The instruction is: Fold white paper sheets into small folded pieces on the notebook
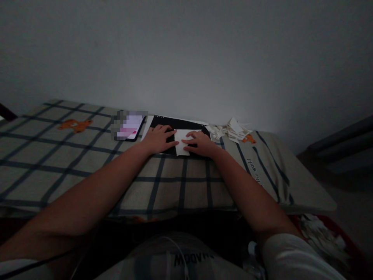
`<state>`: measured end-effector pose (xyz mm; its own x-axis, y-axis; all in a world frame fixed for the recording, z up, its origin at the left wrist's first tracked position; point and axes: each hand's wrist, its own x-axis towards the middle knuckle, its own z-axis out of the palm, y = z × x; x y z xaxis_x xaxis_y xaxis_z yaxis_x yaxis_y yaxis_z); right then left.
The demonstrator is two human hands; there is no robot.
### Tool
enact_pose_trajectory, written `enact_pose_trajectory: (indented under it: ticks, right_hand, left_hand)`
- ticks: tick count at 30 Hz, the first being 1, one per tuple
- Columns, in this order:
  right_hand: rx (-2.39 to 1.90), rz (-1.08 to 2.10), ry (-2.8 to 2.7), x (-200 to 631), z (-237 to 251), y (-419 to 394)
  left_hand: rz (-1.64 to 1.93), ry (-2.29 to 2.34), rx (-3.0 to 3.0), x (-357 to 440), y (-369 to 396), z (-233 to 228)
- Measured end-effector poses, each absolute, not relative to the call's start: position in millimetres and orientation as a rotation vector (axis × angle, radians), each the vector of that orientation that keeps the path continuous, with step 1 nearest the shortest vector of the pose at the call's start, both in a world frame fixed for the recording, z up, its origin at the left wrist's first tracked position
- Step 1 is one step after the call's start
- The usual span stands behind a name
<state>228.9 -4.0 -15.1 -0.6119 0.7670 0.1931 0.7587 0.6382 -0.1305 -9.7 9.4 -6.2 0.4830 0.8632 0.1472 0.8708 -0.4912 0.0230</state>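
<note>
A small white piece of paper (181,149) lies on a black sheet with a white border (175,122). My left hand (158,140) rests on the black sheet, its fingers spread and their tips at the paper's left edge. From the other side my right hand (201,144) lies on the paper, with fingers apart and fingertips pressing on its surface. Part of the paper's right side is hidden under that hand. Neither hand grips anything.
A loose pile of white paper pieces (233,130) lies right of the black sheet. To the left is a tablet or phone (131,126) with a lit, partly blurred screen. A checked cloth (171,186) covers the table against a wall. A red container with pale scraps (323,237) stands below right.
</note>
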Motion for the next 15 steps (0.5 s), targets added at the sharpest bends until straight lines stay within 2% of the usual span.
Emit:
enact_pose_trajectory:
  ticks: [9,15]
  right_hand:
    - [-1.252,0.059,-2.621,229,-15,-3]
    - [-1.246,0.052,-2.628,229,-15,-2]
  left_hand:
    - [-0.372,-1.64,-2.573,0,16,-8]
    - [-0.282,-1.668,-2.654,-6,20,-5]
